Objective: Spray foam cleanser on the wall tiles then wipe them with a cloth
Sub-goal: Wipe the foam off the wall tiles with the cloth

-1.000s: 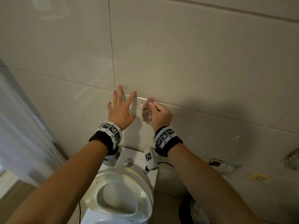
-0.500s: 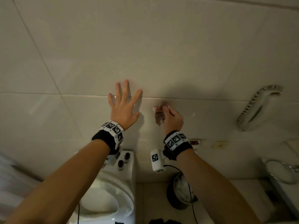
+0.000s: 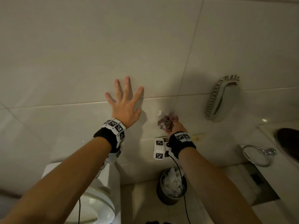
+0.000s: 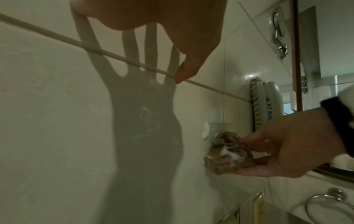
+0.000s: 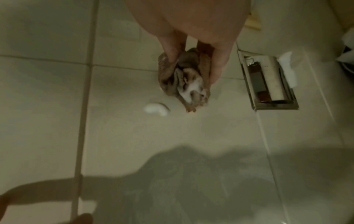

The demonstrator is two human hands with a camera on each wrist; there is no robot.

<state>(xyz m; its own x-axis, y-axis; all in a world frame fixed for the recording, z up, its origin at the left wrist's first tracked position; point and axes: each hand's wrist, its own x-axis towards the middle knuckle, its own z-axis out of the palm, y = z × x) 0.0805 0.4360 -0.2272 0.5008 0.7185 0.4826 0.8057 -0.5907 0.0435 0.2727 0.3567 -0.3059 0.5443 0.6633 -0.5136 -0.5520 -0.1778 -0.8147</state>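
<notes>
Pale glazed wall tiles (image 3: 80, 46) across the whole scene, crossed by thin grout lines. At the lower left, white toilet (image 3: 97, 202) under the left forearm. Left hand (image 3: 124, 107) against the tiles with fingers straight and fanned wide, holding nothing; palm contact hard to judge from the left wrist view, thumb tip close to the grout line there. Just right of that hand, small white blob of foam (image 5: 156, 109) stuck on the tile, separate from the cloth and just beside its tip. Crumpled brown cloth (image 5: 184, 80) next, bunched in the right hand (image 3: 175, 126), fingers and thumb curled round it, white foam caught in its folds. Cloth at the fingertips, tight to the tile face, just below the horizontal grout line; actual contact with the tile not clear. Below that hand, metal bin (image 3: 172, 189) full of white paper on the floor. Beside the wrist, recessed metal paper holder (image 5: 268, 81) in the wall. Further right, pale wall telephone (image 3: 222, 101) with coiled cord, well apart from the cloth. Lower right, chrome towel ring (image 3: 257, 155).
</notes>
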